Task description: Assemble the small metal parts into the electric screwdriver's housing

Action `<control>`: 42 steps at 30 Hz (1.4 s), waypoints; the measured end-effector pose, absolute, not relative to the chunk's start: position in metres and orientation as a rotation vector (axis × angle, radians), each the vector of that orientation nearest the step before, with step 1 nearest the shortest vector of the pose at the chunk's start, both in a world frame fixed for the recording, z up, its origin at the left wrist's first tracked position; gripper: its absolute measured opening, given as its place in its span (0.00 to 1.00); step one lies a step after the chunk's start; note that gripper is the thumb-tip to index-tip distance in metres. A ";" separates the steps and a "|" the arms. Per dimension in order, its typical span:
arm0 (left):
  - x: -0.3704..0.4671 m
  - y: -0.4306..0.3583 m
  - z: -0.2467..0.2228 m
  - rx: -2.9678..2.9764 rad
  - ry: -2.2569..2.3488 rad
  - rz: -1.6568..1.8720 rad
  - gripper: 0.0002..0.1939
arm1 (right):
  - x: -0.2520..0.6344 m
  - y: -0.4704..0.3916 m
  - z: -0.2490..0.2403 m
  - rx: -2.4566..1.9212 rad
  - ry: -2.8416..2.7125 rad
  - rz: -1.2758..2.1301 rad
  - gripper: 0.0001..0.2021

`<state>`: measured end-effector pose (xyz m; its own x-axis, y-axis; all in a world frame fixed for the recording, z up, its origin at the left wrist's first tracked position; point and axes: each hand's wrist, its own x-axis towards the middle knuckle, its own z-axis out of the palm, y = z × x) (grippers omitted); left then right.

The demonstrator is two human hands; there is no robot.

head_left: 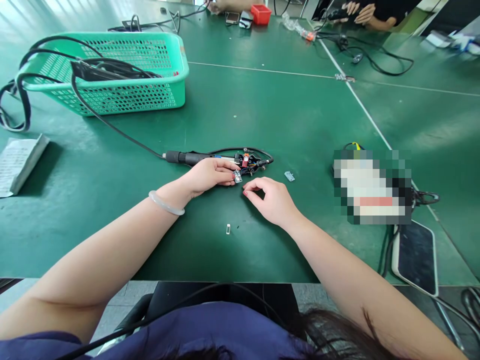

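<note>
My left hand (212, 176) pinches a small silvery metal part (237, 176) beside a black corded tool (193, 158), whose right end is open with coloured wires and a red-and-white component (245, 160) showing. Just right of and below that part is my right hand (270, 199), thumb and index finger bent together; whatever is between the tips is too small to make out. Another small grey metal piece (289, 176) lies to the right of the tool. Nearer the front edge, a tiny white rectangular piece (228, 229) rests on the green table (187, 255), with a dark speck beside it.
A green basket (127, 97) of black cables stands at back left, a paper-covered block (22, 162) at left. At right are a blurred-out item (371, 190) and a phone (416, 257). Other people's hands (360, 12), a red box (261, 14) and cables (369, 52) are at the back.
</note>
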<state>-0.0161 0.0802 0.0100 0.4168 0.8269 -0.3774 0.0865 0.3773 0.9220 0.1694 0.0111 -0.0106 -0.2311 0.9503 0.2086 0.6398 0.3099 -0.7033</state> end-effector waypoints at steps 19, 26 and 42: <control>0.000 0.056 0.004 1.087 1.158 0.703 0.09 | 0.156 0.006 -0.018 -1.429 -1.451 0.875 0.06; -0.001 0.056 0.004 1.058 1.128 0.706 0.07 | 0.156 0.009 -0.018 -1.393 -1.533 0.663 0.04; -0.001 0.060 0.003 1.016 1.107 0.682 0.08 | 0.156 0.009 -0.020 -1.462 -1.533 0.585 0.07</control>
